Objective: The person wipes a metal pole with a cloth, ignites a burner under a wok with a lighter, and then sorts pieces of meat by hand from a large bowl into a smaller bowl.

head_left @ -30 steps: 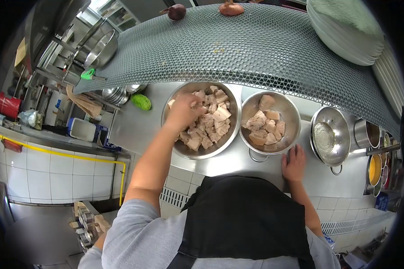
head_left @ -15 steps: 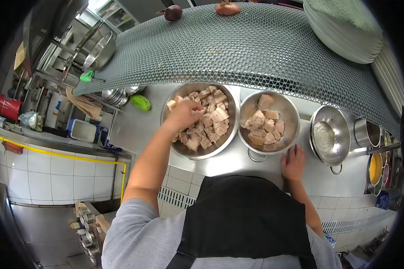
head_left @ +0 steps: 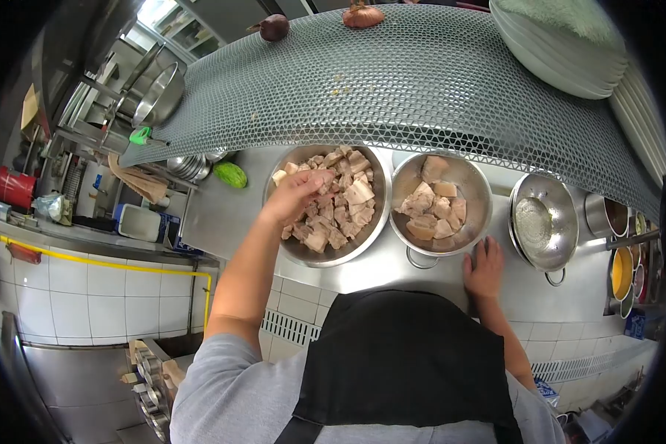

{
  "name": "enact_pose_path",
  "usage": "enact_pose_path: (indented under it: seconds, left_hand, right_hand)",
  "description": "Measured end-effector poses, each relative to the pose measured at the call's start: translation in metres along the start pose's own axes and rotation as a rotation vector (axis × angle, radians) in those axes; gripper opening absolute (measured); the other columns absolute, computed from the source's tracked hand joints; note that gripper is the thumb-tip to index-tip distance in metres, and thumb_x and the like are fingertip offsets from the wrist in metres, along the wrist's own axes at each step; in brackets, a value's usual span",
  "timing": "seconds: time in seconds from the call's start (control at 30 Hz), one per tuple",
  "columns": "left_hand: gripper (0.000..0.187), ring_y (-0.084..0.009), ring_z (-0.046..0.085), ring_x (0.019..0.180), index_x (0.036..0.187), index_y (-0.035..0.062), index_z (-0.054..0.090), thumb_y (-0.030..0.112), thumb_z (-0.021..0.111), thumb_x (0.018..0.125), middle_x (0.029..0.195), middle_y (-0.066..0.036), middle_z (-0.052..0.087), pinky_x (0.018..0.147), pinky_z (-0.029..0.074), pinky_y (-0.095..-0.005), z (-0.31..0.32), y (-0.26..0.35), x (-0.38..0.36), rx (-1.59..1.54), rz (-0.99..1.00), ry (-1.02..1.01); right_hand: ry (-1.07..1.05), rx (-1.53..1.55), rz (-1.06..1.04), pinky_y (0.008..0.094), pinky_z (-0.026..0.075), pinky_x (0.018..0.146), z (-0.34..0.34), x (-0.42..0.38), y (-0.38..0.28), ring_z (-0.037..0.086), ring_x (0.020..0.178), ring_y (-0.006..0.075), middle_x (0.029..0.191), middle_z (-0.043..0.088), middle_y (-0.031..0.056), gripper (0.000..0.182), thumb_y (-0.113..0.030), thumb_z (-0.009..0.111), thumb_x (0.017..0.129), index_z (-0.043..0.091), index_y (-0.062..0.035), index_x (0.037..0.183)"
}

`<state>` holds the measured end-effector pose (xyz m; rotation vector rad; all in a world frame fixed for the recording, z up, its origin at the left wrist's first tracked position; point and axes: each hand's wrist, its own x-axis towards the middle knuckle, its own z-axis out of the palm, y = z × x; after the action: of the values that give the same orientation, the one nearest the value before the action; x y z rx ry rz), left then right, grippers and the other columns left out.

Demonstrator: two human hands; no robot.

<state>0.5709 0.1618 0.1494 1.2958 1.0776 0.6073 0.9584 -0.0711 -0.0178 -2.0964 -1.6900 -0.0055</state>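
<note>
Slightly leftward within the large bowl (head_left: 379, 222), the left hand (head_left: 292, 196) has shifted; another person's forearm has gone from the lower left. Both bowls stand on a steel counter (head_left: 333, 277) at mid-frame, beneath a mesh-covered shelf (head_left: 296, 89) with two onions (head_left: 363, 17) at the top and stacked plates (head_left: 562, 63) upper right. Yellow pipe (head_left: 111, 260) runs along white tiles on the left. Chunks of meat (head_left: 334, 214) fill much of the large bowl; fewer pieces (head_left: 436, 211) lie in the smaller bowl (head_left: 475, 185). The left hand is curled over the chunks, fingers close together; whether it pinches one, I cannot tell. The right hand (head_left: 484, 268) rests on the counter, fingers slightly spread, just beside the smaller bowl.
</note>
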Motion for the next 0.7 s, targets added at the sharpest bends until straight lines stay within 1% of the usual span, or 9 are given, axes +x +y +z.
enact_pose_path:
  seconds: [0.07,0.2,0.3,0.33,0.4,0.47,0.53,0.6,0.7]
  left_hand:
    - [0.040,-0.0194,0.063,0.104,0.122,-0.0034,0.062,0.025,0.067,0.094,0.116,-0.007,0.067,0.093,0.049,-0.0303,0.002,0.004,-0.001,-0.343,0.014,-0.164]
    - [0.038,-0.0181,0.062,0.101,0.119,-0.0002,0.061,0.025,0.070,0.092,0.108,-0.005,0.066,0.089,0.050,-0.0291,0.023,0.007,0.004,-0.401,-0.069,-0.106]
    - [0.048,-0.0158,0.060,0.098,0.118,0.0042,0.058,0.028,0.079,0.081,0.103,-0.004,0.064,0.085,0.048,-0.0283,0.050,0.013,0.013,0.101,-0.013,-0.062]
    - [0.048,-0.0158,0.060,0.098,0.118,0.0042,0.058,0.028,0.079,0.081,0.103,-0.004,0.064,0.085,0.048,-0.0283,0.059,0.011,0.018,0.096,-0.014,-0.066]
    - [0.051,-0.0157,0.059,0.100,0.119,0.0025,0.057,0.030,0.079,0.081,0.106,-0.005,0.064,0.087,0.048,-0.0294,0.079,0.018,0.025,0.364,0.084,-0.101]
    - [0.056,-0.0193,0.061,0.098,0.121,0.0004,0.057,0.033,0.079,0.081,0.106,-0.009,0.066,0.089,0.048,-0.0311,0.094,0.041,0.019,0.398,0.148,-0.094]
    - [0.055,-0.0223,0.064,0.098,0.120,-0.0005,0.061,0.037,0.077,0.083,0.109,-0.013,0.069,0.088,0.050,-0.0332,0.095,0.056,0.018,0.417,0.168,0.056]
    - [0.050,-0.0230,0.066,0.098,0.117,0.0002,0.066,0.038,0.074,0.085,0.109,-0.014,0.071,0.086,0.051,-0.0349,0.062,0.054,0.034,0.521,0.134,0.120]
    - [0.042,-0.0213,0.067,0.098,0.114,0.0043,0.070,0.036,0.072,0.087,0.108,-0.012,0.072,0.085,0.052,-0.0351,0.005,0.044,0.044,0.507,0.258,0.293]
  right_hand:
    - [0.005,0.007,-0.008,0.0542,0.036,0.106,0.000,-0.001,0.001,0.045,0.125,0.0451,0.137,0.049,0.0223,0.050,-0.029,0.063,0.088,0.055,-0.0022,0.130]
    - [-0.046,-0.003,-0.006,0.0537,0.036,0.106,-0.006,0.002,0.001,0.046,0.123,0.0452,0.136,0.049,0.0221,0.050,-0.029,0.063,0.088,0.056,-0.0026,0.129]
    - [-0.019,-0.004,-0.017,0.0539,0.036,0.105,-0.003,0.000,0.002,0.046,0.123,0.0451,0.136,0.049,0.0218,0.050,-0.029,0.063,0.088,0.055,-0.0034,0.130]
    - [-0.021,-0.010,-0.015,0.0539,0.036,0.105,-0.002,0.000,0.002,0.046,0.123,0.0451,0.136,0.049,0.0218,0.050,-0.029,0.063,0.088,0.055,-0.0034,0.130]
    - [-0.004,0.007,-0.009,0.0548,0.036,0.105,0.000,-0.001,0.002,0.045,0.124,0.0449,0.137,0.048,0.0220,0.050,-0.029,0.063,0.088,0.055,-0.0037,0.130]
    - [-0.002,0.010,-0.014,0.0553,0.035,0.105,0.000,-0.001,0.003,0.045,0.124,0.0454,0.137,0.048,0.0222,0.050,-0.028,0.063,0.087,0.055,-0.0035,0.130]
    - [0.000,0.018,-0.017,0.0559,0.035,0.106,-0.001,-0.001,0.002,0.045,0.124,0.0459,0.137,0.048,0.0223,0.050,-0.028,0.064,0.087,0.055,-0.0032,0.130]
    - [0.000,0.026,0.003,0.0561,0.035,0.105,-0.002,0.000,-0.001,0.045,0.123,0.0472,0.137,0.048,0.0226,0.051,-0.027,0.064,0.087,0.055,-0.0025,0.130]
    - [0.017,0.056,0.007,0.0558,0.036,0.105,0.006,-0.002,0.004,0.045,0.123,0.0482,0.137,0.048,0.0229,0.050,-0.027,0.064,0.086,0.056,-0.0016,0.129]
